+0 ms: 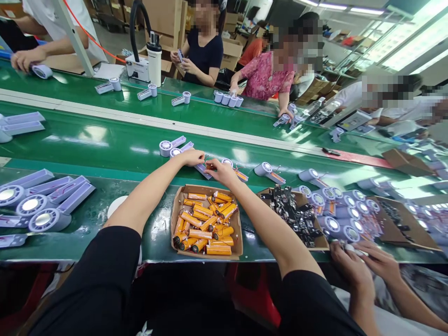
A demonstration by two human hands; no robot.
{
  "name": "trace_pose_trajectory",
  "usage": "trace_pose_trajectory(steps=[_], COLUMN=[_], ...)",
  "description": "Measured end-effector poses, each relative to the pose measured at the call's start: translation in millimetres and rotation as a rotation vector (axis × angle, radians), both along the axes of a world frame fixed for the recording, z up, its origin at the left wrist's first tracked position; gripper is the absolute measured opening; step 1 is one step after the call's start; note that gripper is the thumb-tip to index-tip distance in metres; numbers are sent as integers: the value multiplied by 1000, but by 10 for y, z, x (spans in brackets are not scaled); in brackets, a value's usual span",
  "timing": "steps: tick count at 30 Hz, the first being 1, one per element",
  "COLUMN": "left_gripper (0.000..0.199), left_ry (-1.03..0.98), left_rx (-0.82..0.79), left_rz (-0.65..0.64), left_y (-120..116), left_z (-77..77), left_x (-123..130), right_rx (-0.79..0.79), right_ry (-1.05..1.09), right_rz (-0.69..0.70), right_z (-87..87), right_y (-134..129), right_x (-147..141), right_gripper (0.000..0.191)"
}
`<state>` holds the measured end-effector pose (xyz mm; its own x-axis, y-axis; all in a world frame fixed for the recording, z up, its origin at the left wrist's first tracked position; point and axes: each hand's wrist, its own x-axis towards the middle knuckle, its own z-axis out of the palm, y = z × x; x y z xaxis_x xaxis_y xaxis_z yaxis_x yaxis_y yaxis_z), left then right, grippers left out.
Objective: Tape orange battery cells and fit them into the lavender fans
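Observation:
Both my hands meet over the green conveyor belt, at a lilac fan part [203,171] whose handle shows beneath them. The fingers of my left hand [194,157] are closed at its upper end, and those of my right hand [220,171] pinch close beside them; thin wires seem to show between the two. Two round-headed lilac fans [165,148] lie just left of my hands. To the right lies another fan with an orange battery [241,176] in its handle. Nearer me, a cardboard box [176,205] holds several orange batteries [205,221] with wires.
Several lilac fans [45,219] lie at the left. On the right are a box of black parts [294,214], piled fans [346,210] and a co-worker's hands [364,261]. People work across the belt, near a white machine [138,69].

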<state>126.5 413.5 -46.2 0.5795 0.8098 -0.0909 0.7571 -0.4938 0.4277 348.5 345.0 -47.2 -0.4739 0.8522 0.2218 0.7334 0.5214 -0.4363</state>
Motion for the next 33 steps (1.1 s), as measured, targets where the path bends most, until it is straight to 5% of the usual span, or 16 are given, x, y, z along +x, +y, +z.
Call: trace_pose_trajectory(steps=[11, 23, 29, 33], left_gripper=[24, 31, 28, 38], left_ry=[11, 35, 18, -63], left_rx=[-34, -77, -28, 122], left_rz=[78, 218, 322, 374], left_y=[-5, -91, -274, -768], left_z=[-26, 31, 308, 586], left_x=[184, 398, 619, 499], right_rx=[-73, -209, -244, -202], right_ry=[-180, -570, -622, -597], right_rz=[-47, -23, -31, -80], right_z=[-80, 228, 494, 706], right_y=[38, -11, 1, 49], right_x=[73, -199, -253, -201], right_gripper=[44, 46, 43, 42])
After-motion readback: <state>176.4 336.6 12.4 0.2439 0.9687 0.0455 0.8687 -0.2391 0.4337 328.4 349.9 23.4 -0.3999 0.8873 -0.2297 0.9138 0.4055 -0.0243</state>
